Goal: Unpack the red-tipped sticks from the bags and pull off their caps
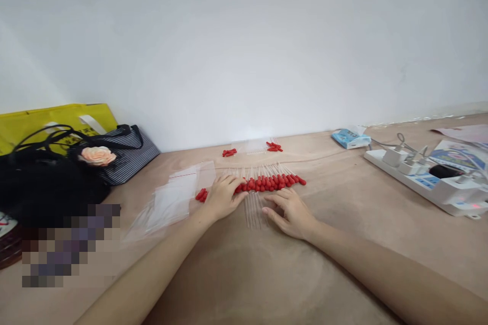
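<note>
Red bulbs (268,183), over twelve, are touched by the half-open left hand (224,197). The right hand (294,216) is held loosely open.

From my distant post, I see the left hand (224,197) bent over the left part of a row of red-ended clear tubes (275,182), the right hand (293,212), fingers parted, just in front of the row. Plastic bags (176,195) lie left of the row, two red clusters (229,153) behind it, a white power strip (427,181) well to its right.
</note>
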`<state>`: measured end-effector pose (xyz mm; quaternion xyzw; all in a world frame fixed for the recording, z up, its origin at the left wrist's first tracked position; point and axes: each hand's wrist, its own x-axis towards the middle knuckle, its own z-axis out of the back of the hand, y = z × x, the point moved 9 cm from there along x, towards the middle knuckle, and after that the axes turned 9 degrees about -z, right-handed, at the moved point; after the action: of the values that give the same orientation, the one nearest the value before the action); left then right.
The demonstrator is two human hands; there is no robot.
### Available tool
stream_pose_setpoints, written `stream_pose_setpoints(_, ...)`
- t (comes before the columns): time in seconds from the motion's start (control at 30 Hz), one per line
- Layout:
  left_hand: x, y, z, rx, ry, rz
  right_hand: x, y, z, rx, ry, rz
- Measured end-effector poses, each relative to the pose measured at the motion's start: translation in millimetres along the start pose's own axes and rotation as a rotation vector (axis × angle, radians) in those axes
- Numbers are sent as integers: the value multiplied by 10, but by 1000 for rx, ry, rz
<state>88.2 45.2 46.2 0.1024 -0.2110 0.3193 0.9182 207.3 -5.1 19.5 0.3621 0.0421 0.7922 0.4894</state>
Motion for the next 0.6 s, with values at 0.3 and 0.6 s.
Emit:
stream_pose_setpoints(0.3, 172, 163, -295, -118, -78, 109, 9, -104, 17, 57, -52, -65)
stream_pose_setpoints(0.6, 27, 210, 13, -115, -487, 196, 10, -108, 21, 52, -61, -61)
